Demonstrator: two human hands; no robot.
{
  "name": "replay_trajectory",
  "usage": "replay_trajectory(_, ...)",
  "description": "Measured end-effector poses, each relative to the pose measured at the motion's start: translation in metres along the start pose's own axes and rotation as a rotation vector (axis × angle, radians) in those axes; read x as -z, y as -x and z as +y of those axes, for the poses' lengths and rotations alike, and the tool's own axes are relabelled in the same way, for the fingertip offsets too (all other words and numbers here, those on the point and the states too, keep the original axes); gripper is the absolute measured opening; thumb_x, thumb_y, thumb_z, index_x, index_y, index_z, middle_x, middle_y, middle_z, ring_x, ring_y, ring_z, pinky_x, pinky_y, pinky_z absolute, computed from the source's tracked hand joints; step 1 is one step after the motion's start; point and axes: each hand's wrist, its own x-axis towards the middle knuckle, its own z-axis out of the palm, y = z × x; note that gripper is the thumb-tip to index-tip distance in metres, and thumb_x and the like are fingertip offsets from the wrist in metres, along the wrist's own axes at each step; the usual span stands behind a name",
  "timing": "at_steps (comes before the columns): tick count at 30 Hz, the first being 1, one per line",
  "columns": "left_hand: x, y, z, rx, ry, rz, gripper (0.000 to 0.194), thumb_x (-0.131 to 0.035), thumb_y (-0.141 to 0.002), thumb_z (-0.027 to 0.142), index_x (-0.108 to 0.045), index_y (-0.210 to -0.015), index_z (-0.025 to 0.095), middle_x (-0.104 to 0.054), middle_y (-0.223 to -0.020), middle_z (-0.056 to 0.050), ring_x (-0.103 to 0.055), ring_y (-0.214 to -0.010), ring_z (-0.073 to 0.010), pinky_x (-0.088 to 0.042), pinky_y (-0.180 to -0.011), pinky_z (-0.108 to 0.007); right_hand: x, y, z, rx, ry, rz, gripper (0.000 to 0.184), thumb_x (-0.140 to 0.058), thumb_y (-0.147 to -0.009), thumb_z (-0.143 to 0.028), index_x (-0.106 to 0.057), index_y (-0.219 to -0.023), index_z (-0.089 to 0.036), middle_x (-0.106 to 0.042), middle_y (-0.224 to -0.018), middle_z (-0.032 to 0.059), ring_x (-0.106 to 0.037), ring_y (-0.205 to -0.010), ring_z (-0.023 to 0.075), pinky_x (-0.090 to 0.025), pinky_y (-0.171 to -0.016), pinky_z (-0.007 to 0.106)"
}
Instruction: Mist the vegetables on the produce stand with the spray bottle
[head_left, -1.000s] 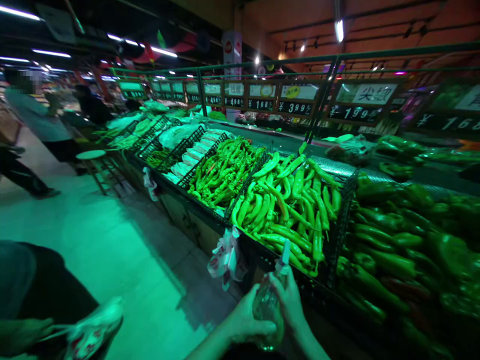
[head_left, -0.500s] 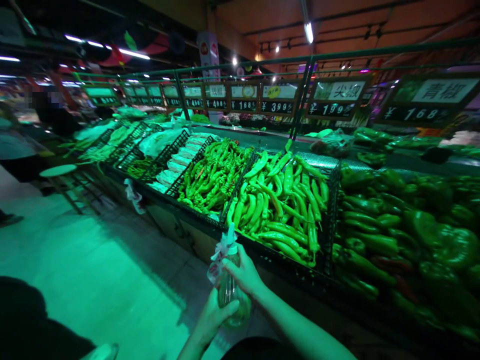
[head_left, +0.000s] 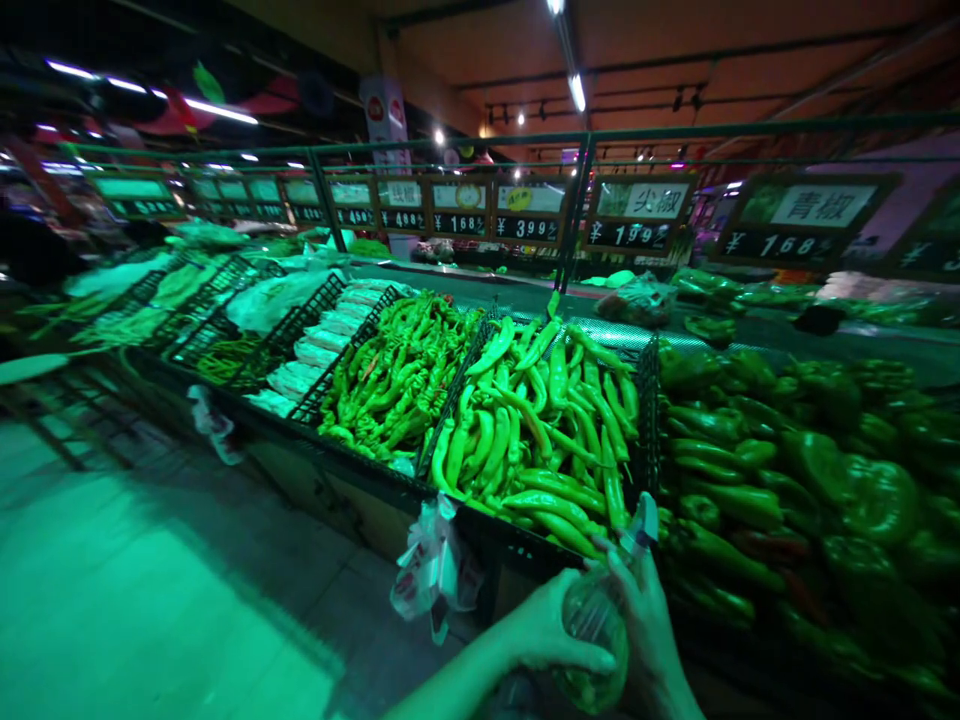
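Note:
Both my left hand (head_left: 551, 625) and my right hand (head_left: 645, 620) grip a clear plastic spray bottle (head_left: 596, 625) at the bottom of the view. The bottle tilts, its nozzle (head_left: 641, 525) pointing up and to the right beside the peppers. Just beyond my hands, long pale green peppers (head_left: 532, 425) fill a black wire basket (head_left: 469, 400). Broad, darker green peppers (head_left: 772, 470) lie heaped to the right, close to my right hand. Twisted green peppers (head_left: 397, 375) fill the bin to the left.
A white plastic bag (head_left: 435, 565) hangs from the stall's front edge, left of my hands. Black price signs (head_left: 637, 210) line a green railing (head_left: 450, 140) behind the produce. More vegetables stretch away left, and a green-lit floor (head_left: 150, 570) runs along the stall.
The view has swung left while my hands and the bottle have shifted right along the stall. The bottle has tipped from nearly upright, its nozzle now leaning right. The people at the left have gone from view.

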Motion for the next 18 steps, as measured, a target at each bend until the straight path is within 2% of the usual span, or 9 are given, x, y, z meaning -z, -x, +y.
replay_trajectory(4, -0.006, -0.03, 0.021, -0.001, -0.026, -0.061, 0.103, -0.102, -0.04, 0.037, -0.059, -0.13, 0.012, -0.068, -0.13, -0.015, -0.06, -0.129, -0.0406, -0.042, -0.115, -0.063, 0.01, -0.02, -0.016, -0.041, -0.024, 0.018, 0.096, -0.086, -0.067, -0.061, -0.046, -0.148, -0.028, -0.07, -0.127, 0.0104, -0.075, -0.089, 0.0305, -0.063, -0.072, 0.04)
replay_trajectory(6, -0.001, -0.043, 0.025, -0.011, -0.013, -0.081, 0.102, -0.103, -0.039, 0.036, -0.06, -0.129, 0.014, -0.069, -0.128, -0.014, -0.06, -0.129, -0.0419, -0.041, -0.115, -0.065, 0.007, -0.034, -0.019, -0.02, -0.021, 0.002, 0.092, -0.084, -0.07, -0.061, -0.046, -0.147, -0.029, -0.071, -0.126, 0.0093, -0.075, -0.088, 0.0297, -0.063, -0.072, 0.04)
replay_trajectory(8, 0.007, -0.054, 0.025, -0.051, 0.032, -0.088, 0.105, -0.102, -0.042, 0.035, -0.057, -0.134, 0.015, -0.066, -0.135, -0.015, -0.056, -0.134, -0.0421, -0.04, -0.116, -0.064, 0.001, -0.049, -0.02, 0.036, 0.008, -0.014, 0.083, -0.082, -0.073, -0.061, -0.051, -0.143, -0.028, -0.073, -0.121, 0.0079, -0.075, -0.087, 0.0284, -0.062, -0.074, 0.039)
replay_trajectory(11, 0.022, -0.066, 0.018, -0.169, 0.105, -0.081, 0.103, -0.1, -0.053, 0.033, -0.05, -0.142, 0.018, -0.057, -0.149, -0.018, -0.051, -0.142, -0.0388, -0.037, -0.121, -0.06, -0.013, -0.071, -0.017, 0.078, 0.046, -0.056, 0.07, -0.082, -0.072, -0.061, -0.06, -0.128, -0.024, -0.075, -0.115, 0.0086, -0.074, -0.086, 0.0277, -0.062, -0.075, 0.04)
replay_trajectory(13, 0.032, -0.068, 0.014, -0.236, 0.14, -0.072, 0.1, -0.099, -0.056, 0.031, -0.05, -0.142, 0.017, -0.058, -0.149, -0.019, -0.053, -0.141, -0.038, -0.036, -0.122, -0.059, -0.025, -0.081, -0.017, 0.085, 0.044, -0.114, 0.063, -0.082, -0.073, -0.059, -0.062, -0.121, -0.023, -0.076, -0.112, 0.0092, -0.074, -0.083, 0.027, -0.062, -0.074, 0.041)
replay_trajectory(18, 0.057, -0.056, 0.013, -0.327, 0.204, 0.04, 0.106, -0.098, -0.057, 0.041, -0.044, -0.145, 0.02, -0.057, -0.149, -0.019, -0.051, -0.142, -0.0381, -0.035, -0.123, -0.057, -0.07, -0.088, -0.017, 0.174, 0.097, -0.293, 0.043, -0.08, -0.074, -0.049, -0.061, -0.103, -0.023, -0.075, -0.094, 0.0043, -0.071, -0.08, 0.0243, -0.058, -0.075, 0.037)
